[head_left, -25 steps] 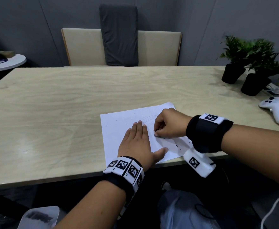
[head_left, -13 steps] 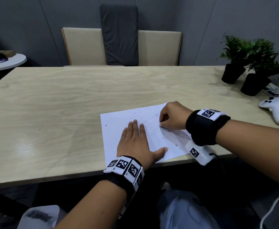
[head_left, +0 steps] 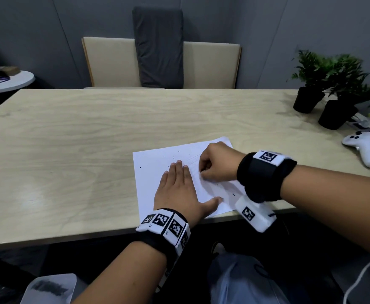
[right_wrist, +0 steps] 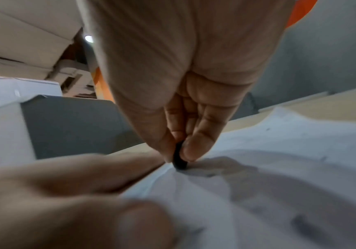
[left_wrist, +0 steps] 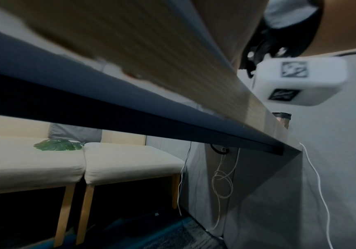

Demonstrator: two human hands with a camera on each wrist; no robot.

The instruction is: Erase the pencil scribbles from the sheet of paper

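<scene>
Two hands working on a sheet of paper (head_left: 155,172) at the near edge of a wooden bench (head_left: 70,139).

The left hand (head_left: 177,189) lies flat, fingers straight, pressing the paper. The right hand (head_left: 217,163) pinches a small black eraser (right_wrist: 179,160) between thumb and fingers, its tip touching the faint pencil scribbles (head_left: 193,161).
</scene>
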